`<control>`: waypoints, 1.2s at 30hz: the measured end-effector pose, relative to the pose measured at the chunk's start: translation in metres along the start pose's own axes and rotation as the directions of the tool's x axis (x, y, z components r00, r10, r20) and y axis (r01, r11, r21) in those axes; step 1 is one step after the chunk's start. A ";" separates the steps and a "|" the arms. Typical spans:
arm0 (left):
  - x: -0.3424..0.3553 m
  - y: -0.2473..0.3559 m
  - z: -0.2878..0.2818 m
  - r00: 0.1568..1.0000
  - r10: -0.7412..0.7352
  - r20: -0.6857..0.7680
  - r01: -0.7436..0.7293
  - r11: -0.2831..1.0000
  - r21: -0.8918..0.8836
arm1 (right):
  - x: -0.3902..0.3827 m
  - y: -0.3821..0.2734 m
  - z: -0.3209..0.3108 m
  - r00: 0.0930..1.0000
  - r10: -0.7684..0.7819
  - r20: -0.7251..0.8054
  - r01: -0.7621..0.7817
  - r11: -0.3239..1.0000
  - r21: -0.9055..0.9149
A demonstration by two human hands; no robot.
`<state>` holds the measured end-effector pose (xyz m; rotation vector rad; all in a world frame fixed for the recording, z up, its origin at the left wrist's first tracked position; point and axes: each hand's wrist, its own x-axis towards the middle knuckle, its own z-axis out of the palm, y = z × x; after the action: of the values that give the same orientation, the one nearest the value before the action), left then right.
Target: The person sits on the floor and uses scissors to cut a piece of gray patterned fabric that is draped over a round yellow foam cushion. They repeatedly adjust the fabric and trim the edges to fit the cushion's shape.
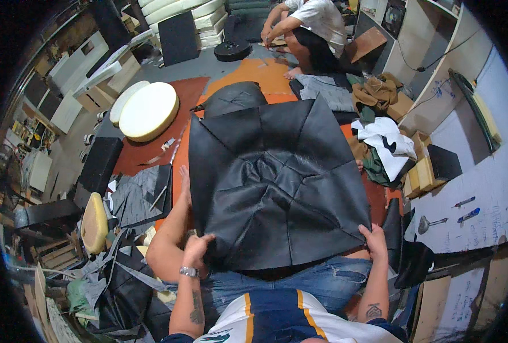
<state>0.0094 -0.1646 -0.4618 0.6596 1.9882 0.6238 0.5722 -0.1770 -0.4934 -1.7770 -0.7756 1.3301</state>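
Note:
A large black leather-like cover with stitched seams radiating from its puckered middle spreads across my lap and stretches away from me. My left hand pinches its near left corner, thumb on top. At the near right corner, my right hand grips the edge between thumb and fingers. Behind the cover's far edge rests a dark grey rounded bundle. Whatever lies beneath the cover is hidden.
Round cream foam discs lie at the left on reddish-brown material. Fabric scraps sit nearer. At the right are white cloth and a white board with pens and a metal tool. Another person squats at the back.

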 end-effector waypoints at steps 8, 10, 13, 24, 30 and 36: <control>-0.015 -0.015 -0.017 0.999 0.034 -0.010 -0.035 0.990 -0.133 | -0.006 0.008 -0.012 0.988 -0.030 0.149 -0.005 0.973 0.230; -0.006 -0.024 -0.011 0.998 0.063 -0.019 -0.064 0.993 -0.097 | -0.001 0.011 -0.009 0.994 -0.010 0.105 -0.005 0.990 0.138; 0.004 -0.036 -0.008 0.997 0.071 0.012 -0.070 0.995 -0.077 | 0.005 0.012 -0.008 0.996 -0.019 0.085 0.010 0.995 0.101; 0.006 -0.034 -0.004 0.998 0.038 -0.045 -0.036 0.998 0.052 | 0.010 0.005 -0.004 0.998 -0.003 0.058 -0.001 0.998 0.068; 0.007 -0.032 -0.003 0.995 0.094 -0.033 -0.091 0.993 0.075 | 0.011 0.004 -0.003 0.998 -0.026 0.053 0.023 0.998 0.056; 0.000 -0.026 -0.002 0.996 0.075 -0.043 -0.070 0.991 0.117 | 0.012 0.004 -0.003 0.998 -0.029 0.055 0.025 0.997 0.069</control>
<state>0.0022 -0.1838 -0.4782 0.7974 2.0640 0.5755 0.5782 -0.1699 -0.5022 -1.6768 -0.7732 1.3780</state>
